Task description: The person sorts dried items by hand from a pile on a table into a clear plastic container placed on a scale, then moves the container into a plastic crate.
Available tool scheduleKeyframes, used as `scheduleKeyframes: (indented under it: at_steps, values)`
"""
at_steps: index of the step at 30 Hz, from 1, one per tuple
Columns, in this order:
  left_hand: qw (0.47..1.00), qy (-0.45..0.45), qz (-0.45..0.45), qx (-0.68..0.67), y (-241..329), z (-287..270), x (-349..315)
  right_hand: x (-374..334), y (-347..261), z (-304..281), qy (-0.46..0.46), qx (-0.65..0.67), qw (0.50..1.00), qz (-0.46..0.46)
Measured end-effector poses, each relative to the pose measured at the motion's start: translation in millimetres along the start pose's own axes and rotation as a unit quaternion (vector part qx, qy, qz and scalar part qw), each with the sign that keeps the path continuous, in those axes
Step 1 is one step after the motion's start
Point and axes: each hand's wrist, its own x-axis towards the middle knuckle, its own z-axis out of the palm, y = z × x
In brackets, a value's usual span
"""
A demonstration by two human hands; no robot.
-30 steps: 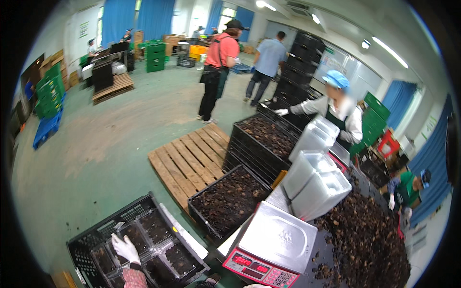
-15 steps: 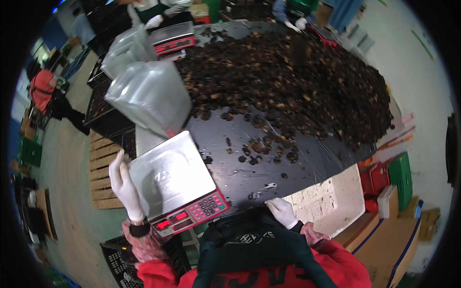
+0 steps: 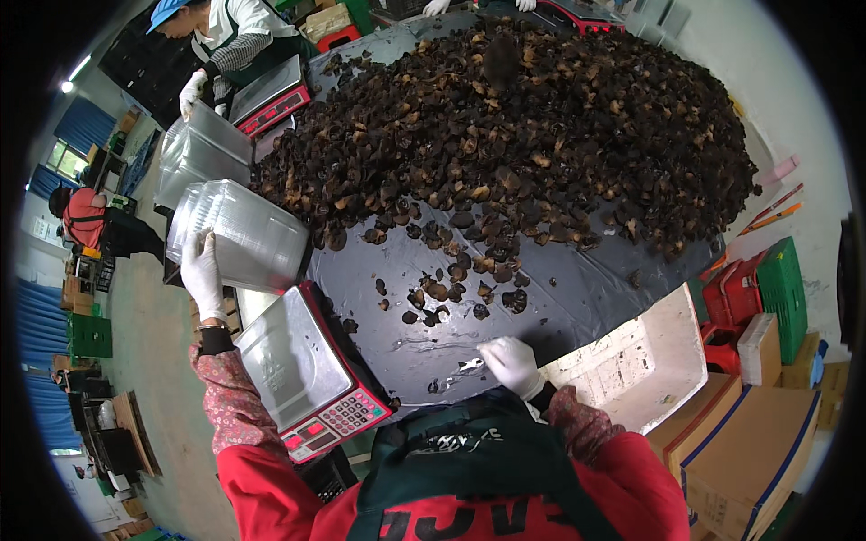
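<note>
Clock directions take 12 as the top of the head view. Reference item: the nested stack of clear, rectangular plastic trays (image 3: pixel 254 236). I read its long axis as slanting from 10 to 4 o'clock, with the layered rims at the 10 o'clock end.

Left hand, white-gloved (image 3: pixel 203 275): I have it at the rim end, fingertips overlapping the lower edge of the stack. From this hand, the bulk of the stack lies between 1 and 2 o'clock. This is the governing relation: the left hand is the nearer one. Its fingers are extended and close together; I cannot tell whether the thumb pinches a rim.

Right hand, white-gloved (image 3: pixel 512 362): at 4 o'clock from the stack, well apart, over the table covered in black plastic sheet (image 3: pixel 577 302). Its fingers are loosely bent. The pads are hidden, so I cannot confirm whether they hold anything.

Outward from the stack, I log: a red electronic scale with a silver plate (image 3: pixel 298 361) at 5 o'clock; a broad heap of dark brown, curled pieces (image 3: pixel 505 135) at 2; a second clear tray stack (image 3: pixel 203 153) at 11, with a co-worker's gloved hand (image 3: pixel 191 93) at its upper edge.
</note>
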Motion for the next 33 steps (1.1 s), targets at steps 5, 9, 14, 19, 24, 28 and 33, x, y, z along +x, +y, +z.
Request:
scheduleKeyframes:
  at_steps: [5, 9, 14, 19, 24, 28, 33]
  values:
    - [0.997, -0.059, 0.044, 0.036, 0.7, 1.4, 23.6, 57.2, -6.3, 15.1, 0.128, -0.028, 0.990, -0.044]
    - [0.992, -0.051, -0.063, -0.092, -40.0, 1.7, 34.5, 104.5, -11.1, 43.2, 0.052, -0.076, 0.995, 0.046]
    - [0.993, 0.121, 0.001, 0.009, 0.2, -26.7, 26.7, 125.3, -3.6, 65.2, -0.050, -0.204, 0.971, 0.118]
    - [0.959, 0.260, 0.112, 0.034, 32.0, -95.4, -53.3, 111.1, -9.7, 46.1, -0.031, -0.146, 0.979, 0.137]
    - [0.965, 0.179, 0.122, 0.148, 21.7, -131.9, -191.6, 85.1, -19.0, 21.8, -0.064, -0.086, 0.994, -0.015]
    - [0.988, 0.073, 0.034, 0.129, 10.8, -114.0, -279.0, 114.3, -0.8, 7.7, 0.013, -0.157, 0.987, 0.039]
    - [0.978, -0.048, 0.016, 0.202, 25.5, -94.1, -312.7, 154.9, 25.9, 23.6, -0.020, -0.297, 0.944, 0.140]
